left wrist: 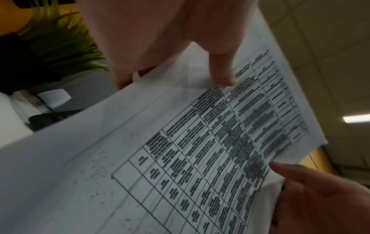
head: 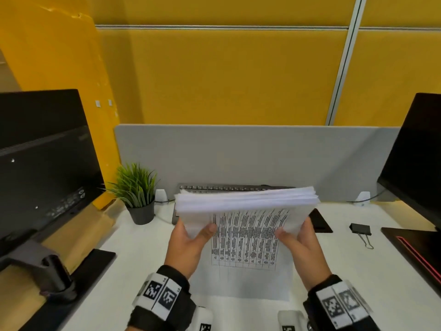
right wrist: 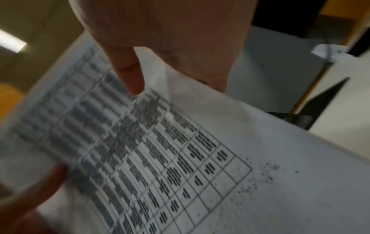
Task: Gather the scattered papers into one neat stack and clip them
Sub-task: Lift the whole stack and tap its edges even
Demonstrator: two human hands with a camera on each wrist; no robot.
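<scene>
Bare hands, black wrist straps (head: 167,304), white blocks bearing black-and-white square marker codes (head: 338,304)

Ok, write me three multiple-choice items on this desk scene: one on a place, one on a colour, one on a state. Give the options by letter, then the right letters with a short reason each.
1. Where does the binder clip lie?
A. On the desk, to the right of the paper stack
B. Clamped on the stack
C. Beside the potted plant

2. What colour is the wall panel behind the desk divider?
A. Blue
B. Yellow
C. White

3. How is the paper stack held?
A. Flat on the desk, untouched
B. In one hand only
C. Stood on edge, gripped at both sides

Answers: 
1 A, the black clip sits alone on the white desk, right of the papers. 
2 B, the panel above the grey divider is yellow. 
3 C, the left hand and right hand each grip a side, with the printed table facing the person.
</scene>
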